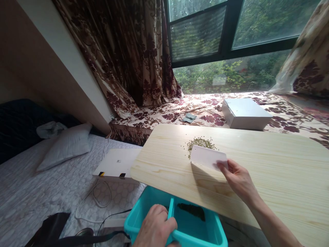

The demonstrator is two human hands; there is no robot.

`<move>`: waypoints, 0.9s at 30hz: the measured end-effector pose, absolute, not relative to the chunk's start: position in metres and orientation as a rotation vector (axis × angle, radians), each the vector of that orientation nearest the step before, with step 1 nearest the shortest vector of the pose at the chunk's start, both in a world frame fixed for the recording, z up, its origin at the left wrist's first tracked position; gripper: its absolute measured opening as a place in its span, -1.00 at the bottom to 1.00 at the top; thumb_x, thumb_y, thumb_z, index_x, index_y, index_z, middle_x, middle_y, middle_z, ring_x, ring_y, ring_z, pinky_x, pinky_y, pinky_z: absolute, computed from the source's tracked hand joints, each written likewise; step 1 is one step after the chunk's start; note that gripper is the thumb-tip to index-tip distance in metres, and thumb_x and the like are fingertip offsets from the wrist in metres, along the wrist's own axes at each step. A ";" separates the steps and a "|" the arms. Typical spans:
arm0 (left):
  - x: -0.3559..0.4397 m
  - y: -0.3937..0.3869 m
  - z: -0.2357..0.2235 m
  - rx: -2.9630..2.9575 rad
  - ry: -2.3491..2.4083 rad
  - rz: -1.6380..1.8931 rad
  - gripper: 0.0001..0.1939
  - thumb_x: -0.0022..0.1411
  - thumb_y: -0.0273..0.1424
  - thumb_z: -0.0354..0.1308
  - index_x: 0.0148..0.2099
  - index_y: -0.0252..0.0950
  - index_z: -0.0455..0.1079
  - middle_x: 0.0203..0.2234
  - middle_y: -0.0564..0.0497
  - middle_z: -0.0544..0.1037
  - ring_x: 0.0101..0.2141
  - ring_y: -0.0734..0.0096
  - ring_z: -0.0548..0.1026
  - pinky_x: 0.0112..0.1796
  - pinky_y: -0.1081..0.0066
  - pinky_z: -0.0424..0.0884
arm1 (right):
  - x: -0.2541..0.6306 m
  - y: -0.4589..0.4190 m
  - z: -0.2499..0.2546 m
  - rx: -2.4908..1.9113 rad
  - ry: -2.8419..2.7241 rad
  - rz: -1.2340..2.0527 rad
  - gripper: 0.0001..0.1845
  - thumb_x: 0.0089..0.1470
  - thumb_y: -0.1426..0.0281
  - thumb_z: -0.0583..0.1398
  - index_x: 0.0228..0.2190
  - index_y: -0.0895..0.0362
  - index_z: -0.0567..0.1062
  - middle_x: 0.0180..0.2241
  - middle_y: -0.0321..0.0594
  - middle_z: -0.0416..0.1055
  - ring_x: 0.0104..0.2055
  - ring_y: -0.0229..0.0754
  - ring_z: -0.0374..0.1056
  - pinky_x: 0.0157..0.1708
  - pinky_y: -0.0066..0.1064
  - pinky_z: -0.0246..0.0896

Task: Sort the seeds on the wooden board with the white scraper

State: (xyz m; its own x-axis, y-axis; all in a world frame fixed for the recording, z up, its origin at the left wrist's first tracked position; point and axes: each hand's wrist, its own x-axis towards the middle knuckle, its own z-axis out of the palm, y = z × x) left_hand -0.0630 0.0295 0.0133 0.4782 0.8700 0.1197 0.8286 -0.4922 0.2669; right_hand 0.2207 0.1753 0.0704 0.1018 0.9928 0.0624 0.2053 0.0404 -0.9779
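Note:
My right hand (pixel 238 176) pinches the right end of a thin white card (pixel 205 157), held on edge above the wooden tabletop (pixel 164 161). Just behind the card lies a loose heap of small greenish beans (pixel 202 142), partly hidden by it. My left hand (pixel 158 224) is closed over the near side of a turquoise two-compartment bin (pixel 220 228), by its divider. This bin sits below the table's front edge. In its right compartment rests a dark green pile (pixel 192 210); the left compartment is mostly covered by my hand.
A white box (pixel 246 113) and a small grey-green cloth-like item (pixel 189 117) lie on the flowered window seat. To the left, a flat white box (pixel 117 163), cables (pixel 109 202) and a pillow (pixel 65 145) are on the bed.

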 end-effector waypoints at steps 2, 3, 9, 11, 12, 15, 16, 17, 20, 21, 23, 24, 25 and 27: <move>-0.063 0.030 0.015 2.539 1.481 0.345 -0.56 -0.17 -0.15 0.43 -0.37 -0.23 0.30 -0.45 0.10 0.34 -0.27 0.27 0.33 -0.23 0.29 0.21 | 0.222 0.175 0.070 -1.373 -1.311 0.993 -0.60 -0.12 0.03 0.27 -0.39 0.11 0.57 -0.36 -0.12 0.62 -0.25 0.02 0.52 -0.22 -0.21 0.42; -0.062 0.030 0.016 2.537 1.479 0.337 -0.57 -0.16 -0.15 0.43 -0.36 -0.23 0.30 -0.45 0.10 0.34 -0.27 0.27 0.33 -0.23 0.29 0.21 | 0.222 0.174 0.070 -1.369 -1.319 1.001 -0.59 -0.12 0.02 0.27 -0.39 0.11 0.58 -0.35 -0.12 0.62 -0.25 0.01 0.52 -0.22 -0.22 0.42; -0.062 0.030 0.021 2.499 1.493 0.344 -0.59 -0.14 -0.17 0.43 -0.36 -0.22 0.32 -0.44 0.10 0.33 -0.28 0.28 0.32 -0.22 0.29 0.23 | 0.218 0.174 0.075 -1.308 -1.325 1.034 -0.50 -0.17 -0.06 0.29 -0.39 0.11 0.59 -0.38 -0.12 0.62 -0.23 0.03 0.52 -0.21 -0.22 0.44; -0.061 0.030 0.027 2.475 1.511 0.333 -0.61 -0.13 -0.20 0.44 -0.36 -0.22 0.32 -0.44 0.10 0.33 -0.27 0.27 0.33 -0.21 0.29 0.25 | 0.217 0.173 0.075 -1.310 -1.325 1.047 -0.49 -0.19 -0.07 0.29 -0.38 0.11 0.60 -0.37 -0.11 0.62 -0.24 0.03 0.52 -0.23 -0.23 0.44; -0.060 0.031 0.031 2.458 1.524 0.318 -0.62 -0.13 -0.23 0.44 -0.37 -0.23 0.32 -0.44 0.10 0.34 -0.26 0.26 0.33 -0.20 0.29 0.26 | 0.217 0.171 0.074 -1.312 -1.330 1.064 -0.49 -0.18 -0.06 0.29 -0.37 0.11 0.60 -0.35 -0.11 0.62 -0.25 0.03 0.52 -0.25 -0.24 0.45; -0.057 0.032 0.050 2.389 1.542 0.218 -0.67 -0.06 -0.32 0.43 -0.37 -0.25 0.32 -0.41 0.07 0.37 -0.24 0.25 0.36 -0.22 0.30 0.28 | 0.219 0.156 0.071 -1.300 -1.387 1.158 -0.56 -0.12 0.00 0.28 -0.37 0.11 0.61 -0.36 -0.13 0.62 -0.28 0.00 0.52 -0.29 -0.29 0.44; -0.056 0.033 0.057 2.355 1.523 0.157 -0.70 -0.02 -0.33 0.41 -0.36 -0.25 0.32 -0.39 0.06 0.38 -0.25 0.26 0.37 -0.23 0.31 0.29 | 0.220 0.148 0.071 -1.285 -1.427 1.205 -0.59 -0.08 0.03 0.27 -0.38 0.11 0.61 -0.38 -0.15 0.62 -0.29 -0.02 0.51 -0.31 -0.31 0.43; -0.055 0.033 0.062 2.330 1.515 0.118 -0.71 0.01 -0.34 0.40 -0.35 -0.26 0.32 -0.38 0.05 0.39 -0.23 0.25 0.37 -0.22 0.31 0.30 | 0.222 0.140 0.071 -1.268 -1.479 1.256 -0.63 -0.04 0.06 0.25 -0.39 0.11 0.60 -0.40 -0.17 0.61 -0.31 -0.04 0.51 -0.33 -0.34 0.42; -0.056 0.033 0.065 2.329 1.489 0.089 -0.75 0.06 -0.33 0.36 -0.34 -0.25 0.33 -0.36 0.04 0.41 -0.23 0.25 0.38 -0.21 0.31 0.31 | 0.227 0.114 0.075 -1.230 -1.619 1.391 -0.69 0.09 0.15 0.18 -0.38 0.11 0.60 -0.37 -0.20 0.60 -0.30 -0.08 0.49 -0.31 -0.37 0.40; -0.056 0.033 0.061 2.353 1.470 0.106 -0.75 0.06 -0.32 0.36 -0.33 -0.25 0.33 -0.36 0.05 0.41 -0.23 0.25 0.38 -0.22 0.31 0.31 | 0.229 0.107 0.077 -1.233 -1.635 1.398 -0.69 0.11 0.17 0.16 -0.35 0.10 0.60 -0.36 -0.20 0.60 -0.29 -0.08 0.49 -0.30 -0.37 0.40; -0.053 0.032 0.048 2.452 1.374 0.177 -0.72 0.05 -0.29 0.36 -0.31 -0.24 0.32 -0.35 0.06 0.41 -0.23 0.27 0.38 -0.21 0.33 0.30 | 0.234 0.100 0.082 -1.245 -1.609 1.371 -0.68 0.12 0.17 0.16 -0.30 0.11 0.60 -0.34 -0.19 0.60 -0.26 -0.07 0.49 -0.27 -0.34 0.40; -0.050 0.031 0.040 2.508 1.373 0.226 -0.68 0.00 -0.27 0.39 -0.32 -0.24 0.32 -0.38 0.07 0.40 -0.24 0.26 0.38 -0.21 0.32 0.29 | 0.237 0.098 0.083 -1.245 -1.573 1.347 -0.67 0.11 0.15 0.17 -0.27 0.11 0.60 -0.32 -0.17 0.60 -0.24 -0.05 0.49 -0.24 -0.32 0.41; -0.046 0.031 0.031 2.566 1.365 0.271 -0.64 -0.06 -0.24 0.42 -0.34 -0.25 0.32 -0.41 0.07 0.39 -0.26 0.26 0.37 -0.23 0.31 0.28 | 0.241 0.098 0.085 -1.243 -1.530 1.325 -0.64 0.10 0.13 0.18 -0.24 0.11 0.60 -0.30 -0.15 0.60 -0.22 -0.04 0.49 -0.21 -0.30 0.41; -0.036 0.031 0.017 2.686 1.288 0.363 -0.55 -0.19 -0.17 0.46 -0.38 -0.24 0.31 -0.48 0.09 0.35 -0.31 0.27 0.36 -0.28 0.32 0.25 | 0.249 0.101 0.086 -1.239 -1.437 1.281 -0.61 0.06 0.10 0.21 -0.22 0.12 0.60 -0.27 -0.11 0.60 -0.18 -0.01 0.50 -0.15 -0.26 0.41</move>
